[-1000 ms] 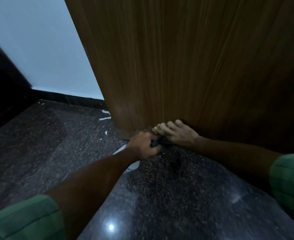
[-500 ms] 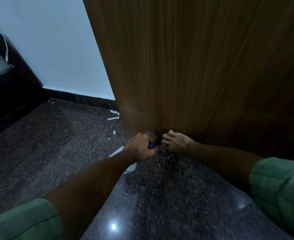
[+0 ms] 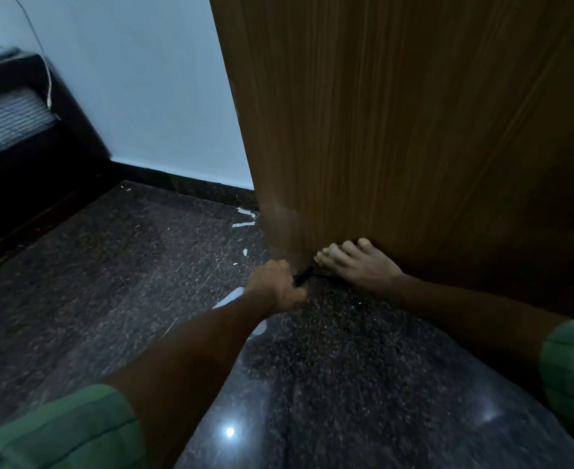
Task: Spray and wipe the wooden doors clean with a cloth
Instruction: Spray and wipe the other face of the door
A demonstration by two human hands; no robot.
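Two hands low at the foot of the wooden door (image 3: 397,130), both reaching from green sleeves (image 3: 62,431). Left hand (image 3: 277,287) clenched round a small dark object (image 3: 303,276), only its black tip showing past the knuckles toward the right hand; too little visible to say what it is. Right hand (image 3: 356,265) released, fingers (image 3: 348,248) straight and spread, tips pressed against the bottom edge of the door, palm down over the floor. Dark object between the two hands, just under the right hand's fingertips, at the door's lower corner. Door upright directly beyond both hands, its free edge just beyond the left hand. Pale flat patch (image 3: 231,297) on the speckled dark floor (image 3: 346,367) partly hidden beneath the left wrist; cannot tell whether cloth or paper. Small white scraps (image 3: 243,225) on the floor beyond the left hand, near the door's edge. Pale blue wall (image 3: 143,96) with a dark skirting farther beyond the left hand. Dark furniture (image 3: 18,154) with a thin white cord (image 3: 48,86) hanging over it far out to the left.
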